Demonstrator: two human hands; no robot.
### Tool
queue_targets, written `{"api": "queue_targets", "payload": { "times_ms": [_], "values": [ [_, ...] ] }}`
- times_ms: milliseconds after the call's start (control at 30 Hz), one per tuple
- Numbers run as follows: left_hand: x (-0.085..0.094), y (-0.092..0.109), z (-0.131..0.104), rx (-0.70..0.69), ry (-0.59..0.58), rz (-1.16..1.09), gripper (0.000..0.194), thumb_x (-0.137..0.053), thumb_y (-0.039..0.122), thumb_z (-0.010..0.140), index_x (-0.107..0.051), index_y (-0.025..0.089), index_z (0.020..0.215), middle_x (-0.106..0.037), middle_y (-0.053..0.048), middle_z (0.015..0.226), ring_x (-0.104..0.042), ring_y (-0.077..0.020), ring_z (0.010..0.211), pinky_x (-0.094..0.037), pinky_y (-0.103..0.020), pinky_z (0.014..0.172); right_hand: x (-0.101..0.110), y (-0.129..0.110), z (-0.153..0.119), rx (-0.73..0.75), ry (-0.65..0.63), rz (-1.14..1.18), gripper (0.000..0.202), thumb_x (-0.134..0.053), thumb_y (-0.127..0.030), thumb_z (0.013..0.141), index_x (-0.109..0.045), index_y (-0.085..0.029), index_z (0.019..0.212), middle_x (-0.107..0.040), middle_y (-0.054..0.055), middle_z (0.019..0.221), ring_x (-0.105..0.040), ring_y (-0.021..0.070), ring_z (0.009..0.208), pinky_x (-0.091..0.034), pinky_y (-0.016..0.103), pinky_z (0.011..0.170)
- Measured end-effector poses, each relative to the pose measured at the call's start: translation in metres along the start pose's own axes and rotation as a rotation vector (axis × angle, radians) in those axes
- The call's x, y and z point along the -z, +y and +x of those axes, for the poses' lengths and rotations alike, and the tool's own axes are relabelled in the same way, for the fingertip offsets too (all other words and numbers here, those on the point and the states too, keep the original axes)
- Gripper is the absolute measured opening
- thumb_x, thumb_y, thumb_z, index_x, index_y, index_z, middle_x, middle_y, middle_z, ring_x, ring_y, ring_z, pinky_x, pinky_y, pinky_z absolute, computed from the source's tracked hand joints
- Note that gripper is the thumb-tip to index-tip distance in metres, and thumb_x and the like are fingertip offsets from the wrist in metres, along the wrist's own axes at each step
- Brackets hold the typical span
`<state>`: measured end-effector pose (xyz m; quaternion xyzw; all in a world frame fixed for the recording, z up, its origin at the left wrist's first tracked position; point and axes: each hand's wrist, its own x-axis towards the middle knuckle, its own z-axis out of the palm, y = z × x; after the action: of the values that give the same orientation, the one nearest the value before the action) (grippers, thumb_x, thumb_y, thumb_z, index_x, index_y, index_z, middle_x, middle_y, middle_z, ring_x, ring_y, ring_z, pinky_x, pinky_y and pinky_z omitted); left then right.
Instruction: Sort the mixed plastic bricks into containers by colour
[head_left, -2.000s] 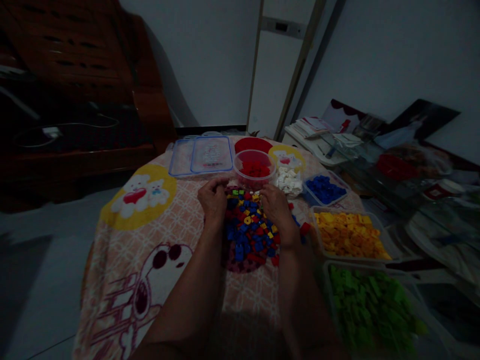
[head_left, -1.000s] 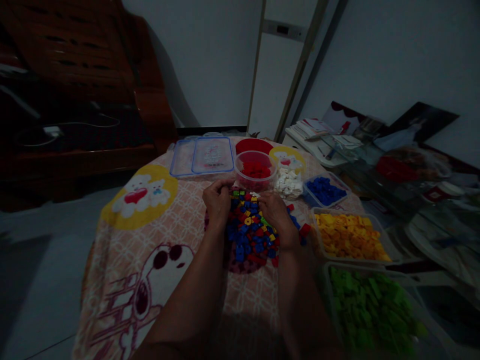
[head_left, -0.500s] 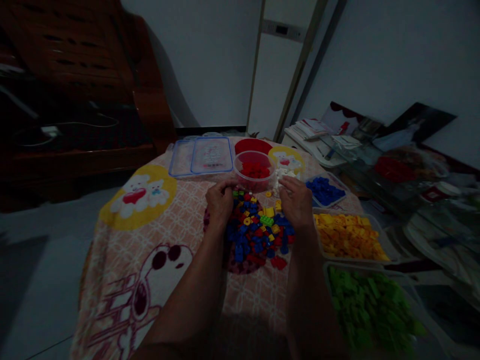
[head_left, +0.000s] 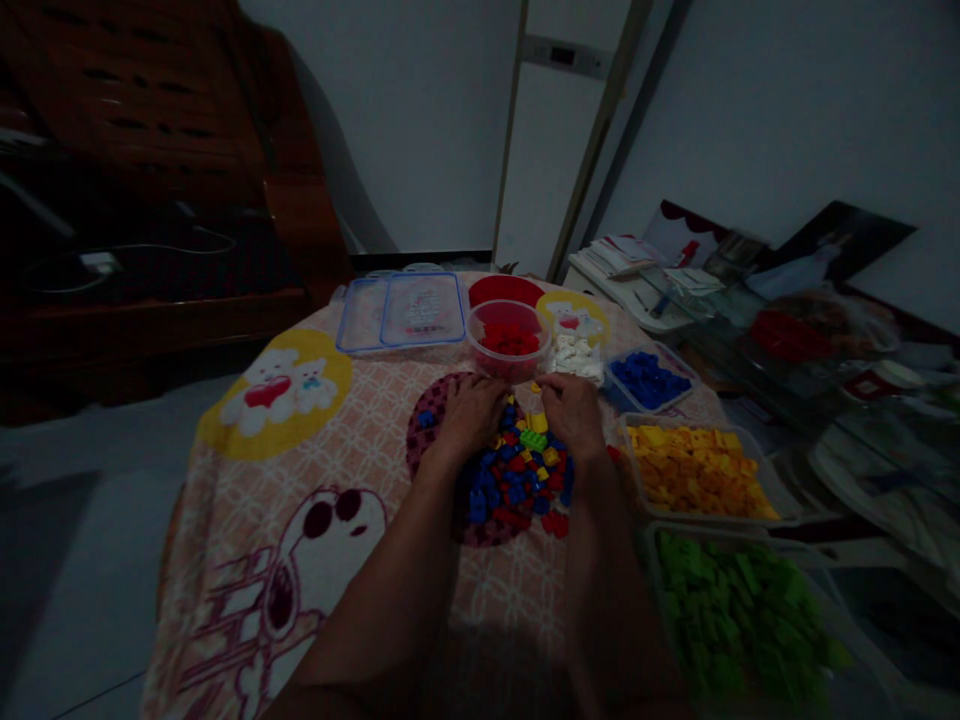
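Note:
A mixed pile of toy building bricks (head_left: 517, 475), mostly blue, red and yellow, lies on the round dark-red patch of the tablecloth. My left hand (head_left: 474, 412) is over the pile's upper left edge, fingers bent towards the right; what they hold, if anything, is hidden. Opposite it, my right hand (head_left: 574, 412) is at the upper right edge, its fingertips drawn together beside a small yellow piece (head_left: 535, 387). A bright green brick (head_left: 533, 440) lies on top of the pile between my wrists. One blue brick (head_left: 426, 419) sits apart at the left.
Beyond the hands stand a round tub (head_left: 508, 372) of red bricks and a heap of white bricks (head_left: 576, 358). Along the right are boxes of blue (head_left: 649, 380), yellow (head_left: 694, 470) and green bricks (head_left: 742, 610). Blue-rimmed lids (head_left: 424, 310) and a red lid (head_left: 506, 290) lie at the back.
My left hand has moved right and slightly down over the pile. My right hand has come back from the white bricks towards the pile, its fingers now closer to the left hand.

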<state>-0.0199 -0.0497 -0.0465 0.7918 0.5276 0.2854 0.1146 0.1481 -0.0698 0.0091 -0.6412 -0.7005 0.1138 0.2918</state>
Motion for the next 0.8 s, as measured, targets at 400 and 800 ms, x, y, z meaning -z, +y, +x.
{"api": "queue_targets", "payload": {
  "times_ms": [400,800],
  "values": [
    [0.023,-0.013,0.003,0.41,0.397,-0.378,0.036,-0.048,0.016,0.081,-0.078,0.019,0.1,-0.079,-0.004,0.101,-0.071,-0.0208,0.096,-0.054,-0.03,0.091,-0.039,0.004,0.008,0.232,-0.24,-0.028,0.048,-0.041,0.002,0.083,-0.071,-0.011,0.118,-0.071,0.013,0.123,-0.063,0.0192,0.117,-0.044,0.028,0.105],
    [0.026,-0.014,0.001,0.449,0.437,-0.341,0.035,-0.05,0.017,0.079,-0.08,0.018,0.097,-0.079,-0.005,0.099,-0.072,-0.0215,0.092,-0.054,-0.03,0.089,-0.049,-0.003,0.007,0.215,-0.346,-0.276,0.039,-0.044,-0.002,0.085,-0.074,-0.013,0.108,-0.071,0.016,0.112,-0.062,0.0233,0.111,-0.045,0.033,0.102]
  ]
}}
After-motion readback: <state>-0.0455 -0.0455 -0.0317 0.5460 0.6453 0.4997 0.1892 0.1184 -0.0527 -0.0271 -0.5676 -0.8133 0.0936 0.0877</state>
